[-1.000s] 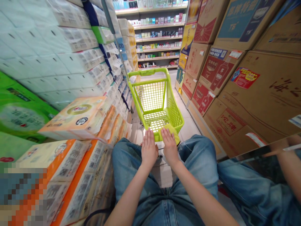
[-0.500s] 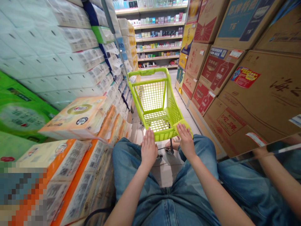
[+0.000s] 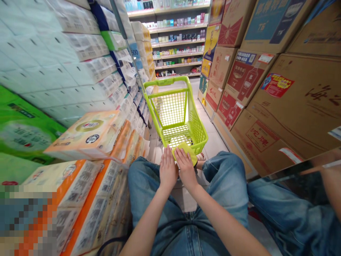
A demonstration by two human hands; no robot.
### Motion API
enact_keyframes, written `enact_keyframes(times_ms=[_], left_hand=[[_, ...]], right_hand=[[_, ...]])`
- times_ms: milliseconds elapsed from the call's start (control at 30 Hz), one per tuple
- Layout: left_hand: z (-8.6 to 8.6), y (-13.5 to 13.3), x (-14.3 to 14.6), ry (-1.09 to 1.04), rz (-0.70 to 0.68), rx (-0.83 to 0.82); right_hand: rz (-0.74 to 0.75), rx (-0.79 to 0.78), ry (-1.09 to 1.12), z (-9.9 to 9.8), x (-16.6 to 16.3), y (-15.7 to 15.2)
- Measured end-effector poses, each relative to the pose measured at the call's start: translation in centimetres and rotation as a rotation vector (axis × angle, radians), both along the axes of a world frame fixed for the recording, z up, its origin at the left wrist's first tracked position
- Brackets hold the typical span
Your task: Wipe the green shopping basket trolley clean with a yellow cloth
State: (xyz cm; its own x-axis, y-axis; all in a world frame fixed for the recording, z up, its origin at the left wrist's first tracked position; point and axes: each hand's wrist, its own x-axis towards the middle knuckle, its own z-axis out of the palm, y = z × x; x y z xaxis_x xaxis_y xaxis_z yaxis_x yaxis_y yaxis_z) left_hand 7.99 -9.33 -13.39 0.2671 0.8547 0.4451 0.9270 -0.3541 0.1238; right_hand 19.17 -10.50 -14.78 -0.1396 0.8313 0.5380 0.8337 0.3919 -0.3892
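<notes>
A small lime-green shopping cart [image 3: 179,113] stands in the aisle in front of my knees. My left hand [image 3: 168,168] lies on the near rim of the cart, fingers stretched out together. My right hand [image 3: 185,166] lies flat on a yellow-green cloth [image 3: 189,150] and presses it against the cart's near rim, just right of my left hand. Both forearms reach forward over my blue jeans [image 3: 226,177].
Stacked tissue packs [image 3: 87,135] line the left side close to my knee. Brown cardboard boxes [image 3: 279,106] are piled high on the right. Shelves with small goods [image 3: 178,39] close the far end of the narrow tiled aisle. A reflective panel [image 3: 306,199] sits at the lower right.
My right hand slid the cloth from the right corner of the cart's rim back leftward, beside my left hand. The left hand has stayed in place.
</notes>
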Motion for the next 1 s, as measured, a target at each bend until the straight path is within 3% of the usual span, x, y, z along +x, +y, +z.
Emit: enact_keyframes(times_ms=[100, 200, 333, 433, 600, 833, 1000], left_hand=[[0.1, 0.0, -0.2, 0.014, -0.017, -0.003], [0.2, -0.1, -0.2, 0.025, -0.019, -0.019], [0.3, -0.1, -0.1, 0.01, -0.01, -0.035], [0.2, 0.0, 0.0, -0.007, -0.018, -0.037], [0.1, 0.0, 0.0, -0.036, -0.029, -0.029], [-0.1, 0.1, 0.1, -0.013, -0.006, -0.009], [-0.3, 0.1, -0.1, 0.008, -0.008, -0.003]], right_hand=[[0.045, 0.006, -0.056, 0.2, 1.2, 0.1], [0.037, 0.015, -0.106, 0.2, 4.5, 0.4], [-0.136, 0.041, -0.088, 0.2, 9.6, 1.0], [-0.229, 0.054, -0.055, 0.3, 11.5, 1.4], [-0.252, 0.009, 0.027, 0.5, 8.6, 1.3], [-0.048, -0.071, 0.004, 1.3, 0.2, 0.3], [0.019, -0.066, -0.075, 1.5, 1.1, 0.2]])
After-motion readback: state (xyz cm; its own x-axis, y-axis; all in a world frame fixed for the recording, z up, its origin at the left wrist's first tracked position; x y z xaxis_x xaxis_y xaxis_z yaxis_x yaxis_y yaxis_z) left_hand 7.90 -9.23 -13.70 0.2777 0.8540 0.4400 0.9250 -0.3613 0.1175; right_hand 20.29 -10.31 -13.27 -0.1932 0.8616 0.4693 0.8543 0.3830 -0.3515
